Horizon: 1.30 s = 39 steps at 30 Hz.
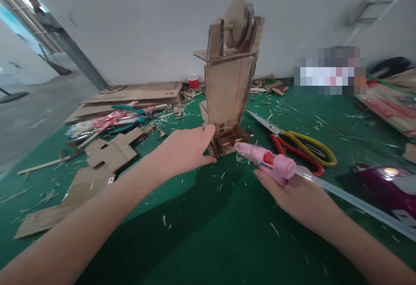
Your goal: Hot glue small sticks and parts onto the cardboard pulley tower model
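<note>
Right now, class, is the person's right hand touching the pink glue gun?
Touching. The head view shows the right hand wrapped around the lower part of the pink glue gun, with no gap between them.

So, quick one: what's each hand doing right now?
Left hand: closed around the base corner of the cardboard tower.
Right hand: closed, holding the pink hot glue gun, nozzle towards that base.

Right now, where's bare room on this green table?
Best: the near middle of the green table, between your left hand and right hand, with only stray slivers. A smaller patch lies between the scissors and the cardboard scraps by the wall. Crowded: the left side, with cardboard pieces and pliers.
</note>
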{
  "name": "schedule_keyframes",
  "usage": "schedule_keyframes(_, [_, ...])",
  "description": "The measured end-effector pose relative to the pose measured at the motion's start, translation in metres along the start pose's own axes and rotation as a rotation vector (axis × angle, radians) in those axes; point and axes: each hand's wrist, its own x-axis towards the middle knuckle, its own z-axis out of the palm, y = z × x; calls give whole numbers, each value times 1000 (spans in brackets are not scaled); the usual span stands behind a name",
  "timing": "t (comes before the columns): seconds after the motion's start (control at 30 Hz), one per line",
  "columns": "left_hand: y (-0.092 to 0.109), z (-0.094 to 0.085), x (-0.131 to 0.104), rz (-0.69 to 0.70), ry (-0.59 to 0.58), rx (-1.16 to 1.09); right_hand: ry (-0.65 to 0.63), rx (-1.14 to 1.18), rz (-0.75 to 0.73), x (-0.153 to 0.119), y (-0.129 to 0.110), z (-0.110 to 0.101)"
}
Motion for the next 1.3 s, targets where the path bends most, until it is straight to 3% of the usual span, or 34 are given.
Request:
schedule_keyframes(0.3, [3,-3,-3,5,44,26,-74,-66,-76,4,4,-8])
schedule_keyframes(0.9, [5,-4,-3,-2,23,-4,-89,-113,-85,3,14,-5])
schedule_keyframes(1.3, [1,-11,-2,-30,3,-63,-57,-122,-53,2,9,-4])
